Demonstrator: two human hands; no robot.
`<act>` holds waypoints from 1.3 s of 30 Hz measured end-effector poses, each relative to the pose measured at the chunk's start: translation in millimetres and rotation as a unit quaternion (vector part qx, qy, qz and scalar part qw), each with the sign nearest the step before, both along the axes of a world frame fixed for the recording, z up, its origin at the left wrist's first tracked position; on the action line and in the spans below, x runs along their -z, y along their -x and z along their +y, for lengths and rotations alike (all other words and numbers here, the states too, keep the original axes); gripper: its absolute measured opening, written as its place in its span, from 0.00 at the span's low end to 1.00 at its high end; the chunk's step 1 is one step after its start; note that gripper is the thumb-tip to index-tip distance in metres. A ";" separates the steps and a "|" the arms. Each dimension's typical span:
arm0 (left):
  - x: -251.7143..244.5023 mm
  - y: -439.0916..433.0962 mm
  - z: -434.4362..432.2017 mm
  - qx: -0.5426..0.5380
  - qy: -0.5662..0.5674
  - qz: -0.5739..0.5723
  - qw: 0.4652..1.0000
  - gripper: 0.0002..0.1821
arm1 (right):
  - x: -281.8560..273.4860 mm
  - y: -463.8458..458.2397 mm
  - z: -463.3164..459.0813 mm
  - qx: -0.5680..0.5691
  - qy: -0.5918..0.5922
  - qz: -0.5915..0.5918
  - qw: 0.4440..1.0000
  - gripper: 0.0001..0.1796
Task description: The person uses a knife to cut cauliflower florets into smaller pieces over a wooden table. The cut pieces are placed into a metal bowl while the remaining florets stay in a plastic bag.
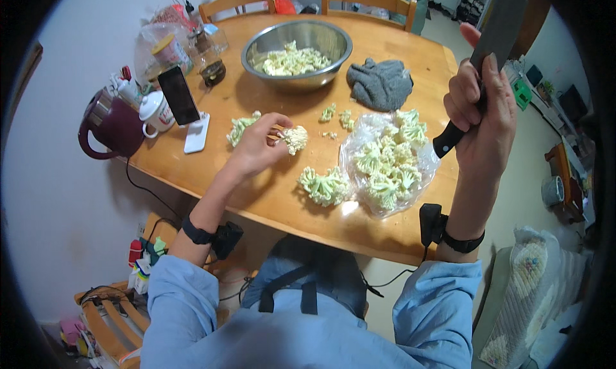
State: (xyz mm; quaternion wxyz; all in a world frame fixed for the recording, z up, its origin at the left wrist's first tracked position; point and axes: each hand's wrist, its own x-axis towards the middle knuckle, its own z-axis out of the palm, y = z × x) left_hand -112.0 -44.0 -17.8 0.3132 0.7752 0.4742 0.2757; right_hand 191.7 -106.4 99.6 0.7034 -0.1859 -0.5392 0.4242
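My left hand (262, 146) holds a small cauliflower floret (294, 139) by its stem above the wooden table (260, 186). Partly hidden behind that hand, another cauliflower piece (239, 130) lies on the table. My right hand (483, 104) is raised at the right, closed around the black handle of a kitchen knife (503, 27), its broad blade pointing up. Cauliflower florets (385, 162) rest on a clear plastic bag (353, 138), with a larger piece (325, 186) just left of it. Cut florets lie inside a steel bowl (250, 63) farther back. Small bits (328, 113) are scattered between.
A grey cloth (380, 84) lies right of the bowl. Along the left side stand a phone (179, 95) on a white stand (197, 133), a lidded white mug (156, 111), a dark red kettle (110, 123) and a glass teapot (211, 70). Wooden chairs (368, 1) stand behind the table.
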 end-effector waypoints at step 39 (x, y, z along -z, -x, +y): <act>-63.6 -146.6 75.1 0.272 -0.372 -0.289 0.839 0.29 | 51.4 5.4 58.9 -0.287 0.374 0.220 0.854 0.15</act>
